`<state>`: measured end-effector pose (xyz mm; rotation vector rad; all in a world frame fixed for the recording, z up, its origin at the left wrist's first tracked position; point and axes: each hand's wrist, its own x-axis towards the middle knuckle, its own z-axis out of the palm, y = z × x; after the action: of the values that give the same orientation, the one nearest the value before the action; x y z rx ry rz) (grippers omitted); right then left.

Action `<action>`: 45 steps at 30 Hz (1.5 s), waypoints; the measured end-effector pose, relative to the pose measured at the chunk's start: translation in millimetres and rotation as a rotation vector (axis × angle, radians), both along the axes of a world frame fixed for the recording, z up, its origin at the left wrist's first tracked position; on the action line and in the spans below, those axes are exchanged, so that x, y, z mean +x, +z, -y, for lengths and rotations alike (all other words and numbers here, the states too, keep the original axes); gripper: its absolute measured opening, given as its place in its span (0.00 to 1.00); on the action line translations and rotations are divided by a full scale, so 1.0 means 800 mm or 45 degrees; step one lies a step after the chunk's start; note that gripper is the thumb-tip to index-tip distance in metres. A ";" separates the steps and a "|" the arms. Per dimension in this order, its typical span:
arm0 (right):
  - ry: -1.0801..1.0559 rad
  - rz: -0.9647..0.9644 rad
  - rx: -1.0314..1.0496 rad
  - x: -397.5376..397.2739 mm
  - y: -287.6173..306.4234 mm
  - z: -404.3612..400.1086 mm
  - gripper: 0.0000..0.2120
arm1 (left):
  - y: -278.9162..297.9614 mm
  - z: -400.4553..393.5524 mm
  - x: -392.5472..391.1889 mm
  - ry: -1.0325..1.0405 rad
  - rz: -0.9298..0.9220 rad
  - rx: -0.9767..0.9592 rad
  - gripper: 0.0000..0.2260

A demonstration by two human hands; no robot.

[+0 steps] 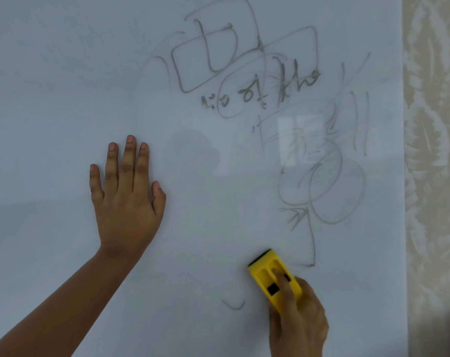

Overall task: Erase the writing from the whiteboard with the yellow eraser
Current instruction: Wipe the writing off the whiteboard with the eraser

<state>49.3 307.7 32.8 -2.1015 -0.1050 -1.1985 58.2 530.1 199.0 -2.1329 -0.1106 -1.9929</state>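
Observation:
A whiteboard [64, 73] fills most of the head view. Grey marker writing [247, 65], made of boxes, loops and scribbled letters, covers its upper middle and right side and runs down to a small curved stroke [235, 305] near the bottom. My right hand [299, 320] grips the yellow eraser [266, 270] and presses it flat on the board at the lower right, just below the end of a long vertical stroke. My left hand [127, 202] lies flat on the board at centre left, fingers together and pointing up, holding nothing.
The whiteboard's right edge runs down at the far right, and beyond it is a wall with beige leaf-patterned wallpaper [435, 150]. A pale window reflection [299, 140] shows on the board over the writing.

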 end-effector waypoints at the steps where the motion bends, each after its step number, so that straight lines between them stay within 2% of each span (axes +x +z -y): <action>1: -0.058 0.009 0.082 0.009 0.002 0.011 0.28 | 0.000 0.000 0.001 0.000 0.005 0.000 0.24; 3: -0.166 -0.012 0.315 0.028 0.020 0.030 0.34 | 0.001 0.001 0.001 -0.007 0.008 -0.002 0.24; 5: -0.189 -0.068 0.433 0.043 0.045 0.036 0.34 | 0.001 0.001 0.001 -0.015 0.009 -0.005 0.25; 8: -0.088 0.007 0.305 0.037 0.064 0.014 0.34 | 0.000 0.001 0.001 -0.028 0.011 -0.010 0.25; 11: 0.021 0.003 0.114 0.017 0.039 -0.001 0.38 | 0.002 0.000 0.000 -0.034 0.018 -0.002 0.25; 14: -0.029 -0.072 0.234 0.019 0.028 0.027 0.40 | 0.001 0.001 -0.001 -0.032 0.016 -0.012 0.25; 17: -0.107 -0.140 0.407 0.044 0.046 0.061 0.36 | 0.001 0.002 -0.002 -0.021 0.006 -0.014 0.25; 21: -0.045 -0.090 0.191 0.031 0.071 0.026 0.34 | 0.000 0.001 -0.001 -0.043 0.005 -0.014 0.25; 24: 0.061 -0.096 0.041 0.007 0.040 -0.007 0.40 | 0.000 0.001 0.000 -0.058 0.012 -0.008 0.25; 27: 0.020 -0.089 0.116 0.009 0.029 0.008 0.42 | -0.001 0.001 0.001 -0.047 0.032 -0.004 0.25; 31: -0.107 -0.088 0.343 0.036 0.071 0.037 0.35 | -0.001 0.001 0.000 -0.038 0.021 -0.006 0.24; 34: -0.041 -0.019 0.257 0.030 0.095 0.012 0.34 | -0.002 0.001 0.000 -0.032 0.018 -0.015 0.25; 38: 0.110 -0.038 0.056 -0.006 0.064 -0.047 0.43 | -0.002 0.001 0.001 -0.038 0.034 0.002 0.24; 39: 0.128 -0.020 -0.038 -0.014 0.046 -0.060 0.42 | -0.003 0.001 0.001 -0.040 0.039 0.008 0.24; 41: 0.237 -0.082 -0.130 -0.022 0.012 -0.073 0.31 | -0.003 0.000 0.001 -0.048 0.045 0.011 0.24; 43: 0.383 -0.185 0.078 -0.015 -0.016 -0.059 0.20 | -0.002 -0.003 0.000 -0.046 0.056 0.006 0.24; 44: 0.389 -0.241 0.120 -0.007 -0.028 -0.043 0.21 | -0.004 -0.002 0.000 -0.051 0.061 -0.004 0.24; 45: 0.314 -0.192 0.120 -0.001 -0.032 -0.025 0.22 | -0.005 -0.001 0.001 -0.053 0.061 -0.012 0.24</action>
<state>48.4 327.5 7.2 -2.0217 -0.2269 -0.8803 58.7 530.8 195.4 -2.1105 -0.0839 -2.0715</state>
